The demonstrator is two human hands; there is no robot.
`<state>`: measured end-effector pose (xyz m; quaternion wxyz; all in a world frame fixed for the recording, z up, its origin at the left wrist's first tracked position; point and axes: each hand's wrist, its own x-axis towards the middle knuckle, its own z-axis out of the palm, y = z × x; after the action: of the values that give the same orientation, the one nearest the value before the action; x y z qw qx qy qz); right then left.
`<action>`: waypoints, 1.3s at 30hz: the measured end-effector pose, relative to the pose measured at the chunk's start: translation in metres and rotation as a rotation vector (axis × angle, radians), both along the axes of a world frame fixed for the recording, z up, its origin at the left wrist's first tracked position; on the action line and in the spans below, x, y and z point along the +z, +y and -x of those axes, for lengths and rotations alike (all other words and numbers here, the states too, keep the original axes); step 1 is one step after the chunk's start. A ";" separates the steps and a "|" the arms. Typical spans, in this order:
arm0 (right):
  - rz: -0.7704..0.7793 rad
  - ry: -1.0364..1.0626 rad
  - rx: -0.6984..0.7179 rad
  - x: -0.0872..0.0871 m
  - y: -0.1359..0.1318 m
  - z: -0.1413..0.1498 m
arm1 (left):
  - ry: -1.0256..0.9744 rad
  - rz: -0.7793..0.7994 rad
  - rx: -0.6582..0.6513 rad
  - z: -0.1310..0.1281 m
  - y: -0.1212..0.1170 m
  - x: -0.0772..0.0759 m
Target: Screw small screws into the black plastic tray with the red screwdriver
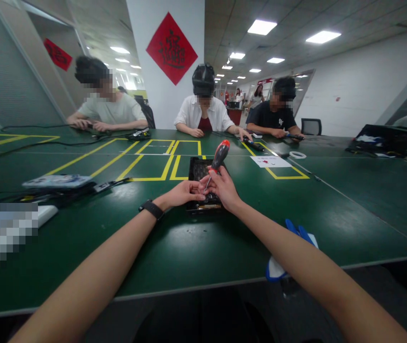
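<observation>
right hand (226, 188) grips screwdriver (221, 155) low, apparently to steady its shaft over black tray (196, 169); left hand (182, 193) curls alongside, grip unclear.

Ceiling panels (262, 27) bright; glare on green tabletop (174, 250); edges stretched.

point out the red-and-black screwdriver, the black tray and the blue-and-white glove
Red-and-black screwdriver (220, 156): head view, on the middle of its handle.
Black tray (205, 211): head view, on its near wall.
Blue-and-white glove (276, 268): head view, on the white part beside its blue edge.
</observation>
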<state>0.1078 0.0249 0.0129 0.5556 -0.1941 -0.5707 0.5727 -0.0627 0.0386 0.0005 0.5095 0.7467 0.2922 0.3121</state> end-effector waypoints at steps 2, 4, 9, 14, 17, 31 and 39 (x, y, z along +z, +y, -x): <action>0.022 0.005 0.015 0.000 0.000 -0.001 | 0.007 -0.011 -0.009 0.001 0.002 0.000; 0.044 0.015 0.034 0.000 0.001 -0.001 | 0.014 -0.018 -0.021 0.003 0.003 0.000; 0.042 0.010 -0.009 -0.001 0.002 -0.002 | 0.030 -0.041 -0.077 0.004 0.001 0.005; -0.013 0.009 -0.055 0.000 -0.001 -0.001 | 0.015 -0.019 -0.035 0.002 -0.003 0.008; -0.033 0.009 -0.047 0.001 -0.002 0.000 | 0.001 -0.010 0.011 -0.001 -0.003 0.005; 0.070 0.000 0.124 0.000 0.002 -0.003 | 0.119 -0.065 -0.008 0.006 0.000 0.006; 0.055 0.029 0.046 -0.001 0.000 -0.001 | 0.032 -0.038 0.024 0.001 0.000 0.001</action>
<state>0.1087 0.0252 0.0121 0.5450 -0.1880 -0.5510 0.6033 -0.0638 0.0382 0.0019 0.4867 0.7576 0.3031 0.3119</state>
